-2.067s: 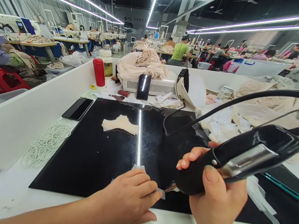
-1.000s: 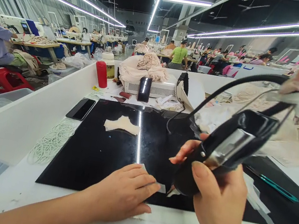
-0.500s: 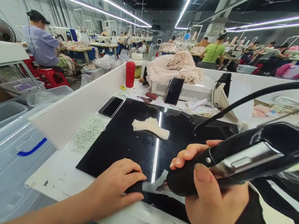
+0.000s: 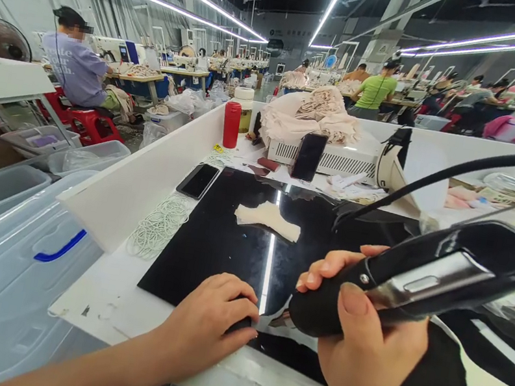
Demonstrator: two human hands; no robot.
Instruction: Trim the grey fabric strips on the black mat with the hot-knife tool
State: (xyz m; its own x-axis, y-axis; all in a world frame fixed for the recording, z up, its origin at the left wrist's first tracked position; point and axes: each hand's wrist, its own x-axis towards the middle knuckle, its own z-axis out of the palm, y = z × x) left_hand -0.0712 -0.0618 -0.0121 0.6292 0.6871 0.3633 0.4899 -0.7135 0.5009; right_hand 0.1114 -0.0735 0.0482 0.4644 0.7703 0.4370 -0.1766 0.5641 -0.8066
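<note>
My right hand [image 4: 362,362] is wrapped round a black corded hand tool [image 4: 421,280] with a silver side plate, its metal tip [image 4: 283,320] pointing down at a pale thin piece [image 4: 297,339] on the glossy black work mat [image 4: 209,244]. My left hand [image 4: 210,323] rests at the mat's near edge, fingers curled and pressing down just left of the tool tip; what lies under them is hidden. A cream fabric piece [image 4: 269,219] lies flat farther back on the mat.
A pile of white elastic loops [image 4: 158,226] and a dark phone [image 4: 197,180] lie left of the mat. Behind stand a red bottle [image 4: 231,124], a propped phone [image 4: 309,155], a white box [image 4: 342,158] under cream fabric. Clear plastic bins [image 4: 0,282] sit at left. People work beyond.
The view has swung left, bringing the bins into sight. My left hand has curled and slid to the mat's near edge. The tool stays in my right hand, tip low.
</note>
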